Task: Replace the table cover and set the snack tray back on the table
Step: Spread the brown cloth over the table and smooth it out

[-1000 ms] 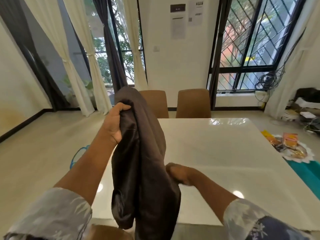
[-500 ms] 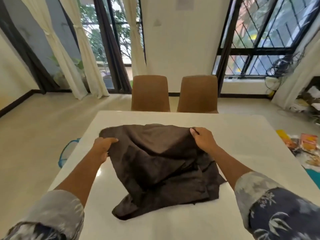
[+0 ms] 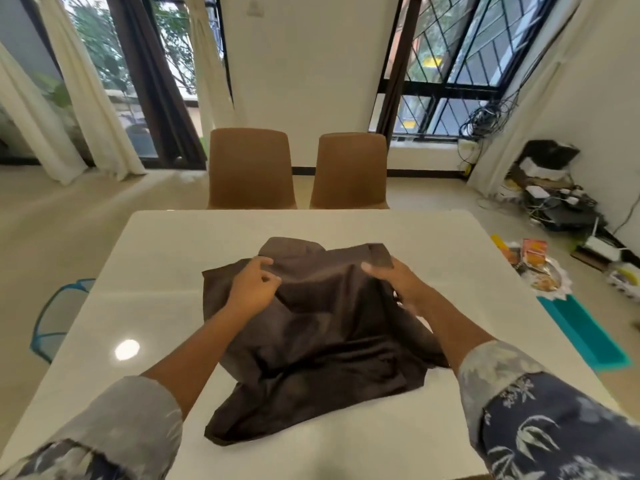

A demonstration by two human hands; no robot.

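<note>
A dark brown table cover (image 3: 322, 341) lies crumpled in a heap on the middle of the white glossy table (image 3: 166, 258). My left hand (image 3: 254, 289) pinches a fold of the cover near its far left part. A far right corner of the cloth is gripped by my right hand (image 3: 398, 282). The snack tray (image 3: 543, 277), a white scalloped plate with orange and yellow packets, sits on the floor to the right of the table.
Two brown chairs (image 3: 251, 168) (image 3: 349, 169) stand at the table's far edge. A teal mat (image 3: 581, 334) lies on the floor to the right, and a teal-rimmed object (image 3: 52, 317) to the left. Cables and boxes (image 3: 550, 199) crowd the right corner.
The cover went from hanging bunched in my raised left hand to lying on the table. Both hands have since shifted inward along its far edge, taking new holds.
</note>
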